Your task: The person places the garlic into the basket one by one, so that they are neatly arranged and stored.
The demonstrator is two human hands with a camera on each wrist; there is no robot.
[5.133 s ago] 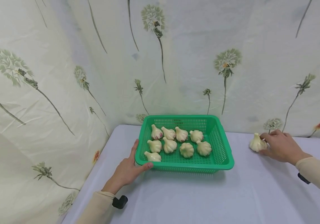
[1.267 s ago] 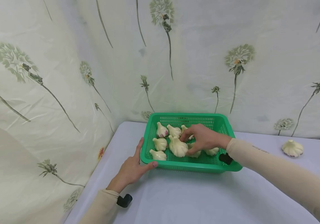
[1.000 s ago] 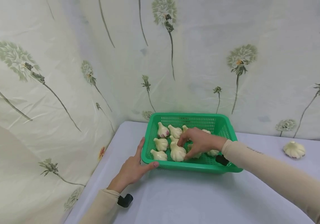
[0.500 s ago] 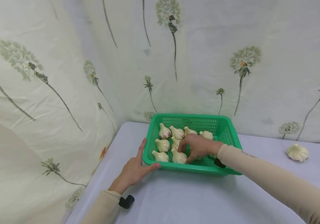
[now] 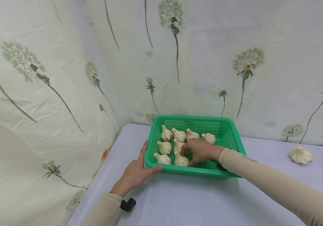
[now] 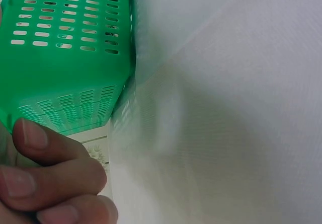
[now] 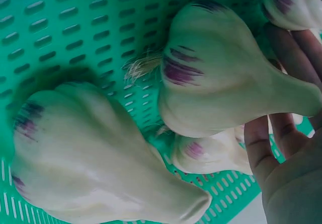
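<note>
In the head view, a green plastic basket [image 5: 198, 171] with slotted walls holds several white garlic bulbs in rows. My right hand [image 5: 202, 150] reaches into it, fingers and thumb around a garlic bulb [image 5: 180, 159] low in the front row. In the right wrist view, its fingertips are at a bulb [image 7: 292, 5] in the upper corner, while another bulb [image 7: 211, 78] sits near the palm. My left hand [image 5: 134, 174] rests against the basket's near left corner, thumb along the front rim and index finger along the left side; loosely bent fingers show in the left wrist view.
One more garlic bulb [image 5: 301, 155] sits on the white-covered table [image 5: 184, 201] at the right. Behind the table and to the left hangs a pale curtain [image 5: 201, 62] printed with dandelions.
My right hand has carried a garlic bulb from the table's right side into the basket and lowered it into the front row. The left hand has stayed at the basket corner.
</note>
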